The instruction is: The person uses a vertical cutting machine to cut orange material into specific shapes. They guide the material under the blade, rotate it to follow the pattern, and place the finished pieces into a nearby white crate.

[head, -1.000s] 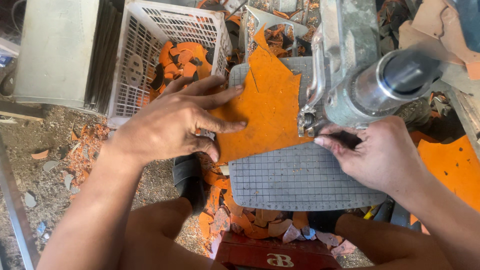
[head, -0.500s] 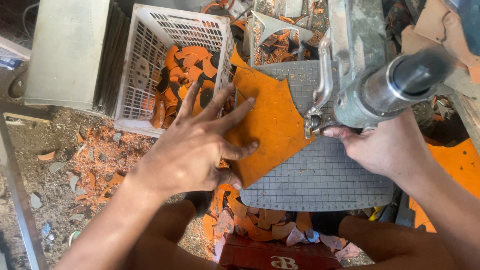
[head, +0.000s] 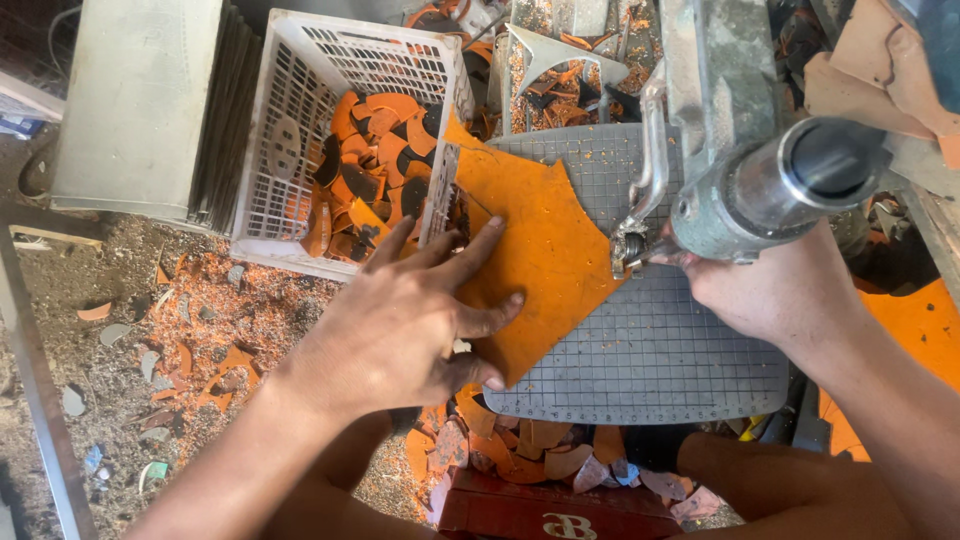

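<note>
My left hand (head: 405, 315) lies flat with fingers spread on an orange leather sheet (head: 545, 245), pressing it onto a grey gridded cutting mat (head: 660, 350). The sheet's left edge hangs over the mat toward a basket. My right hand (head: 770, 290) sits under the metal machine head (head: 745, 175), fingers curled near the cutter tip (head: 628, 248) at the sheet's right corner. Whether the right hand grips a part of the machine is hidden by the head.
A white plastic basket (head: 280, 150) at left holds several orange and black cut pieces. Scraps litter the dirt floor (head: 200, 330) and lie under the mat's front edge. A grey box (head: 135, 100) stands far left. A red box (head: 560, 510) sits below.
The orange sheet has slid left and turned on the mat under my left hand. My right hand moved up closer to the cutter tip.
</note>
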